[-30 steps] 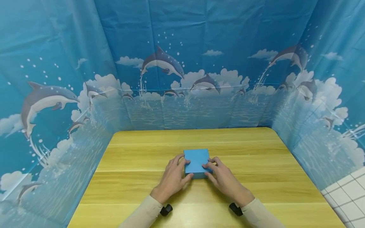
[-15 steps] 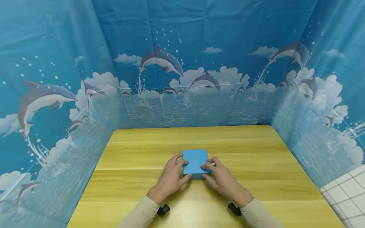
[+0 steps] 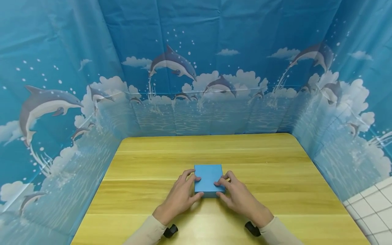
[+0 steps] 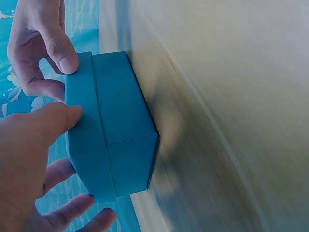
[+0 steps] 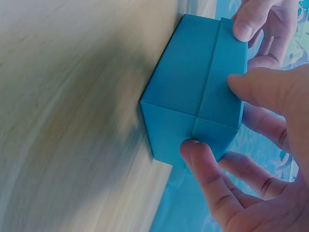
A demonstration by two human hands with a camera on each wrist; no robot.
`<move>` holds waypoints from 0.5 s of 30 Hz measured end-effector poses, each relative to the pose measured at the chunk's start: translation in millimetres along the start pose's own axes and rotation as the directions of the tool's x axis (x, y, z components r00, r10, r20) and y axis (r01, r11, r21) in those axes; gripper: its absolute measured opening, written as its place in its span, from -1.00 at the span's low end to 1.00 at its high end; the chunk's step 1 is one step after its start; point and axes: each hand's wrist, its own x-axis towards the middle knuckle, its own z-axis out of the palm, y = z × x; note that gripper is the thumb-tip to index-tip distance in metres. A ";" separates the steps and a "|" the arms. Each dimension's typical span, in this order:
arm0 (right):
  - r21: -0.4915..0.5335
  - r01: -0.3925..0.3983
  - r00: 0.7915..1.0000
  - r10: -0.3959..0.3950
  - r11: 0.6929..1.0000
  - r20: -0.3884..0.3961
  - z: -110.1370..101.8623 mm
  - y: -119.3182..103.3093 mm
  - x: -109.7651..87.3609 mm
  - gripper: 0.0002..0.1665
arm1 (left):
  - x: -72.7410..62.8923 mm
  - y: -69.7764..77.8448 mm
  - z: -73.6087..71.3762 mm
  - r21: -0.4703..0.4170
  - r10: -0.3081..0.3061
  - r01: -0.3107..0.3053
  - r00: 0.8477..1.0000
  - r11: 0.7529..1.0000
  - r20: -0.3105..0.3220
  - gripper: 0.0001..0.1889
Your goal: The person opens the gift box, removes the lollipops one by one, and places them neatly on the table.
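Observation:
A blue lidded box [image 3: 208,177] sits on the wooden table, its lid on and a seam running round its sides in both wrist views. My left hand [image 3: 179,194] holds its left side, thumb on the front of the lid [image 4: 82,130] and an index finger on top. From the right, my right hand [image 3: 240,196] grips the same box, thumb against the front and index finger over the top. In the right wrist view one right fingertip [image 5: 193,147] touches the side near the seam. The box's inside is hidden.
The yellow wood-grain table [image 3: 147,160] extends around the box. Blue curtains [image 3: 196,115] printed with dolphins enclose its back and sides. A black strap device [image 3: 170,231] is on the left wrist, another [image 3: 252,229] on the right. White floor tiles [image 3: 372,204] show at lower right.
The box has shifted slightly toward me and a little left across the table, with both hands staying on it. The head view has tilted slightly.

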 end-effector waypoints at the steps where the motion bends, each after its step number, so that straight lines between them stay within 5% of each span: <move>1: 0.004 0.000 1.000 0.000 1.000 0.003 0.0 -0.1 0.3 -0.65 | -0.4 -0.1 -0.2 0.000 0.001 -0.001 1.000 1.000 -0.002 -0.44; 15: 0.040 -0.039 0.995 0.036 0.998 0.090 -6.7 1.6 2.4 -0.58 | -3.7 0.6 0.3 -0.025 0.010 -0.010 1.000 1.000 -0.020 -0.46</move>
